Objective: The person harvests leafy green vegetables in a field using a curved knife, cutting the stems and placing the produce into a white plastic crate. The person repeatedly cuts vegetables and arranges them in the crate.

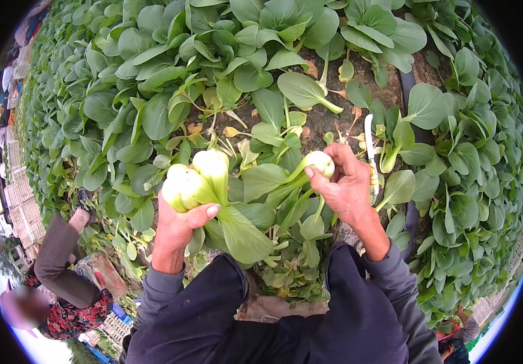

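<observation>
My left hand is wrapped around a bunch of bok choy, thumb across the stems. Its pale bulbous bases point up and away from me, and the leaves hang down toward my knees. In my right hand, thumb and fingers pinch the white base of a single bok choy, whose leaves point left toward the bunch. Just right of that hand is a knife with a curved blade and a light handle. Whether my rear fingers hold it or it lies behind them, I cannot tell.
Rows of bok choy grow ahead and at both sides. Loose leaves lie on the bare soil. A black drip hose runs along the right. At left are another person and stacked plastic crates; someone else is at lower right.
</observation>
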Demonstrator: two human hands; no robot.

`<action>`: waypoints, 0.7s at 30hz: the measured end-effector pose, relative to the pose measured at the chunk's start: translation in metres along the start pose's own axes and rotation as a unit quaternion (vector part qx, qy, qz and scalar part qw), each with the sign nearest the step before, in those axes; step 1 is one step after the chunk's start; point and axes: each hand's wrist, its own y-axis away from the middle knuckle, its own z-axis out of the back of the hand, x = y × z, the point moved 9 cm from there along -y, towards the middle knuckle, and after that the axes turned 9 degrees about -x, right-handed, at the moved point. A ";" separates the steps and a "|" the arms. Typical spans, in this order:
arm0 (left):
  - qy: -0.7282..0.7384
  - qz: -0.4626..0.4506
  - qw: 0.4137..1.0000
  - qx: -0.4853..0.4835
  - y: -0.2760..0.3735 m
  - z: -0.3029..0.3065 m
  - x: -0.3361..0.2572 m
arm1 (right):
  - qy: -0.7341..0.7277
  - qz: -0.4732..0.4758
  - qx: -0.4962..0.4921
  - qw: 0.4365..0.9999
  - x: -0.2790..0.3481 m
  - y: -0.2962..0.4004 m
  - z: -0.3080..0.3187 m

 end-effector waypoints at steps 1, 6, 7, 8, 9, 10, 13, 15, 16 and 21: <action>-0.009 0.001 1.000 0.000 0.000 -0.001 0.000 | -0.068 0.043 0.019 0.997 0.026 0.008 -0.006; 0.093 0.037 0.993 0.061 0.001 -0.039 0.036 | -0.019 0.039 0.031 0.999 0.046 0.014 -0.065; 0.154 0.057 0.985 0.042 0.006 -0.043 0.050 | -0.058 -0.010 0.012 0.998 0.036 0.018 -0.073; 0.179 0.083 0.980 0.008 0.007 -0.045 0.063 | -0.107 -0.059 0.002 0.992 0.026 0.022 -0.076; 0.193 0.073 0.978 -0.031 0.011 -0.036 0.072 | -0.159 -0.106 -0.008 0.982 0.012 0.026 -0.083; 0.202 0.087 0.976 -0.003 0.013 -0.043 0.074 | -0.150 -0.098 -0.010 0.984 0.008 0.030 -0.085; 0.152 0.056 0.987 -0.003 0.011 -0.039 0.077 | -0.234 -0.139 0.003 0.962 -0.002 0.045 -0.097; 0.169 0.044 0.985 -0.007 0.005 -0.042 0.074 | -0.264 -0.114 0.013 0.958 0.005 0.043 -0.093; 0.162 0.028 0.986 -0.029 0.005 -0.044 0.070 | -0.288 -0.137 0.025 0.947 0.005 0.043 -0.093; 0.247 0.165 0.951 0.089 0.003 -0.075 0.078 | -0.389 -0.231 0.107 0.885 0.019 0.042 -0.087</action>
